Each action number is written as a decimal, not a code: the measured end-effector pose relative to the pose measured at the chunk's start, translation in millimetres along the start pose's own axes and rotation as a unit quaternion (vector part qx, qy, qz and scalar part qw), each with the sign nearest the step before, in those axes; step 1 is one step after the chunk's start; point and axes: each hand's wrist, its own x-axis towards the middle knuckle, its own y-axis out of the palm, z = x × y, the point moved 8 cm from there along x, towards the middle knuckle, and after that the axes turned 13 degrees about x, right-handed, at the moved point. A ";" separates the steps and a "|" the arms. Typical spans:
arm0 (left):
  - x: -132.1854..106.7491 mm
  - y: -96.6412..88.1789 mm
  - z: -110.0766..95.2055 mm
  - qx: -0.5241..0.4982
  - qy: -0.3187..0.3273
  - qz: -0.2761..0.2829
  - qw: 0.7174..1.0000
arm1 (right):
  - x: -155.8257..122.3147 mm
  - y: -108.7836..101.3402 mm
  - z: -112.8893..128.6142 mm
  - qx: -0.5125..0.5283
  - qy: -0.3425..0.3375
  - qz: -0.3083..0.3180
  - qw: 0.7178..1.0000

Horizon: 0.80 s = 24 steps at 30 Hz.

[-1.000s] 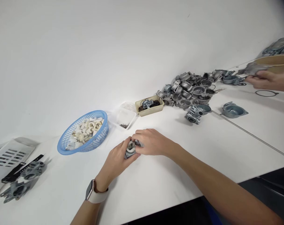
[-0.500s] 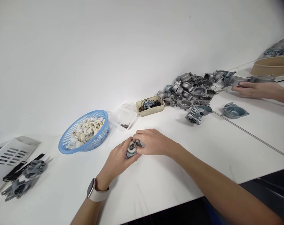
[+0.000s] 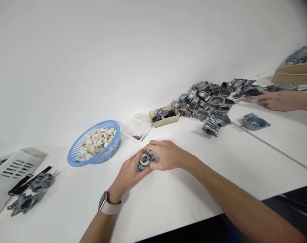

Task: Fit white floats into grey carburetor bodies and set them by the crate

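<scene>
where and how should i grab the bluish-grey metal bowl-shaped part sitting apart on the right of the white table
The bluish-grey metal bowl-shaped part is probably best pinched by its near rim, coming down from the near side: it sits open side up, so that rim is exposed, while another person's hand is over the table just beyond it.

Held part (image 3: 141, 167) — grey, ring (image 3: 143, 163) white; basket (image 3: 108, 154) — blue (latticed sides); tray (image 3: 166, 122) cream.

Right forearm (image 3: 214, 189) slanted in over the worktop's (image 3: 184, 221) front edge, left forearm (image 3: 96, 227) angled inward too, and from what I saw, left hand (image 3: 132, 170) and right hand (image 3: 167, 154) were right together, fingers curled tight.
</scene>
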 end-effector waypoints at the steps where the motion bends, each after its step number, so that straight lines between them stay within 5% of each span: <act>1: 0.3 0.6 1.7 -0.010 0.003 0.004 1.000 | -0.6 -1.6 1.9 0.022 -0.005 0.000 1.000; 11: 3.1 -3.4 23.3 -0.147 0.011 -0.041 0.988 | 11.7 21.2 2.2 0.081 -0.012 0.035 0.996; 24: 6.8 -9.1 48.9 -0.223 -0.011 -0.177 0.958 | 46.1 33.1 45.1 -0.131 0.057 0.179 0.974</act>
